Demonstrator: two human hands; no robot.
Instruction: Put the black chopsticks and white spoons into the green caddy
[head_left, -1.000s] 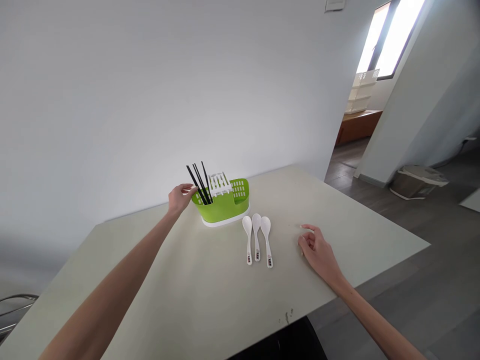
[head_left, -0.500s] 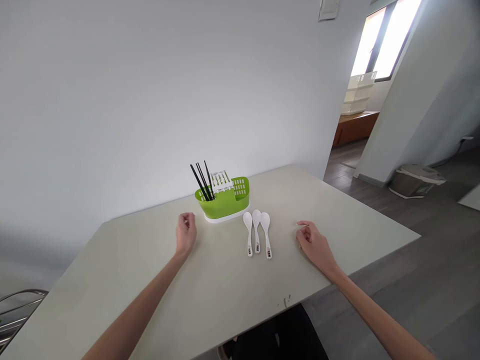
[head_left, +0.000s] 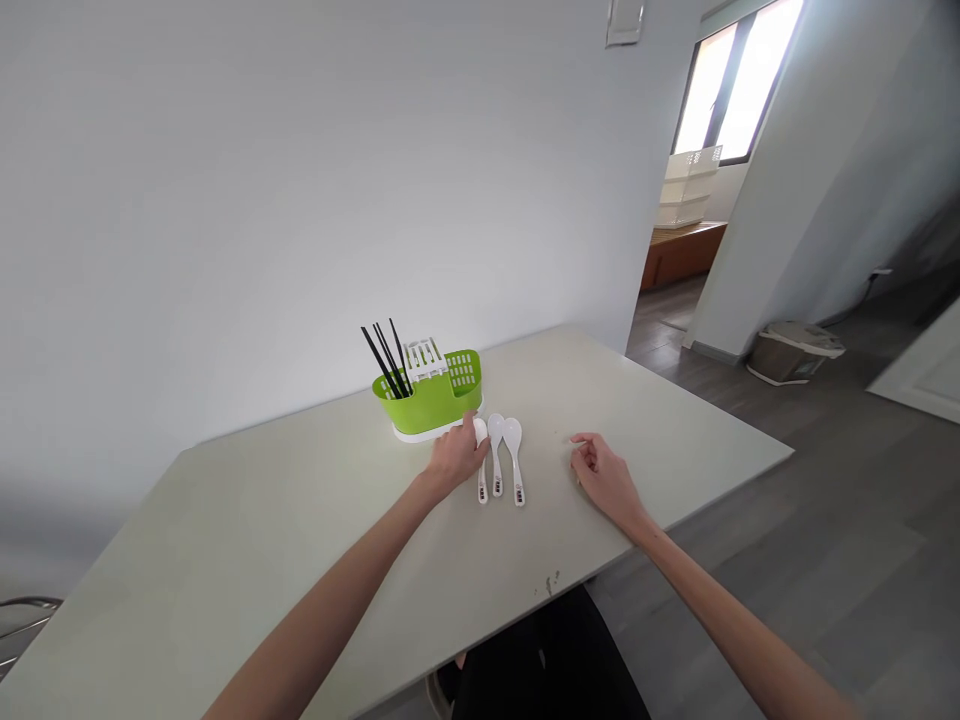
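Now that our left hand [head_left: 459, 452] has swung across from the near-left side of the green caddy [head_left: 435, 408], where it was half a second ago, it meets the leftmost spoon [head_left: 483, 488], just in front of the caddy's right end. We take this to mean that the work has passed from the black chopsticks [head_left: 386, 362], which lean in the caddy's left compartment, to the spoons. Our left fingers lie around that spoon's bowl, but whether they pinch it firmly we cannot tell (the hand itself hides part of the contact). Our right hand [head_left: 606, 482] waits on the near-right side of the caddy, loosely curled round nothing, its forefinger standing apart from the other fingers. The leftmost spoon is white and glossy, lying with its bowl toward the caddy and its handle pointing back to us, small dark and reddish marks near the handle's end. Just right of it, also in front of the caddy, lie the middle spoon [head_left: 496, 455] and the right spoon [head_left: 515, 458], similarly shaped and marked.
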